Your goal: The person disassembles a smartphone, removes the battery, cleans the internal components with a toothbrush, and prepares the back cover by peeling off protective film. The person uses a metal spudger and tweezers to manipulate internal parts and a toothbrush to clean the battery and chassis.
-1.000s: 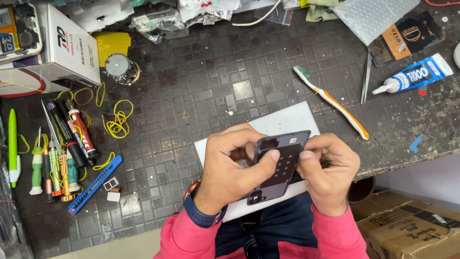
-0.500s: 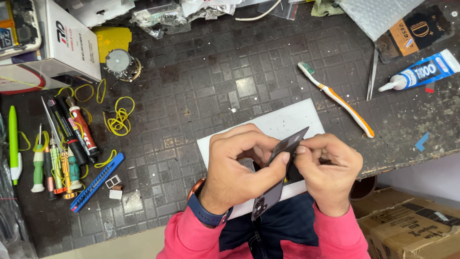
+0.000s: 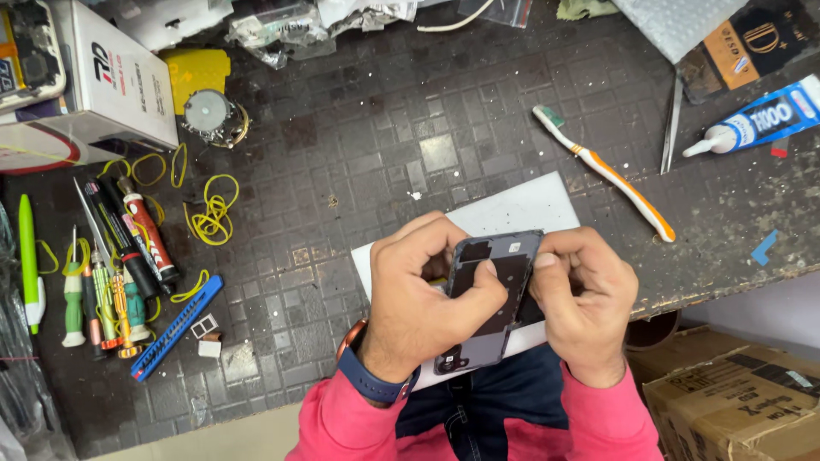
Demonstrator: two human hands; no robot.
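Both hands hold a dark phone frame (image 3: 491, 299) tilted above the white sheet (image 3: 521, 209) at the desk (image 3: 384, 128) edge. The left hand (image 3: 423, 299) is closed on the frame's left side, thumb pressed across its middle; the right hand (image 3: 581, 299) pinches the right edge. Pressing hard could flex or crack the thin frame, and a slip might drop it off the desk edge just below the sheet.

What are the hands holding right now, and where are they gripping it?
Both hold a dark phone frame: the left hand grips its left edge, thumb across the middle; the right hand grips its right edge.
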